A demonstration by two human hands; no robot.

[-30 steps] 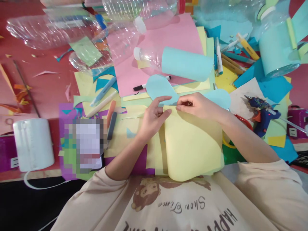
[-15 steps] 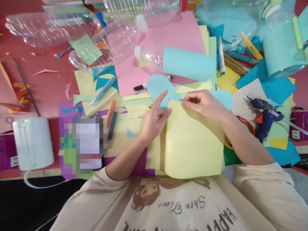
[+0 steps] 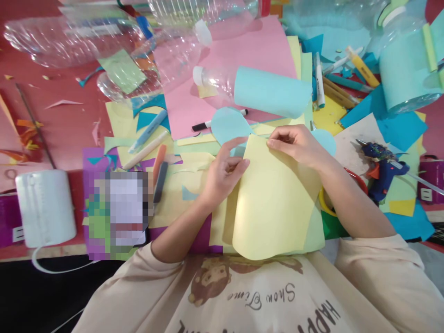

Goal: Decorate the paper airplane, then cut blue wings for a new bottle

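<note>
A pale yellow sheet of paper [image 3: 274,203] lies in front of me, its lower left part bowed up in a soft curve. My right hand [image 3: 294,143] pinches the sheet's top edge between thumb and fingers. At the upper left corner is my left hand [image 3: 227,171], thumb and index finger apart, their tips against or right beside the paper's edge. Another pale yellow-green sheet [image 3: 316,226] shows under the lower right. Just beyond my hands lie a light blue paper cutout [image 3: 229,125] and a black-capped marker [image 3: 201,126].
A clear bottle wrapped in light blue paper [image 3: 270,90] lies ahead. Several clear bottles [image 3: 69,44] are at the back left. To the right are a blue glue gun [image 3: 383,178] and yellow-and-red handles [image 3: 326,201]. A phone [image 3: 126,208], blurred out, and a white case [image 3: 46,208] are left.
The yellow sheet has tilted, its top corner shifting right and its bottom edge left. My left index finger has bent toward the corner. My right hand has moved slightly away from me, still pinching.
</note>
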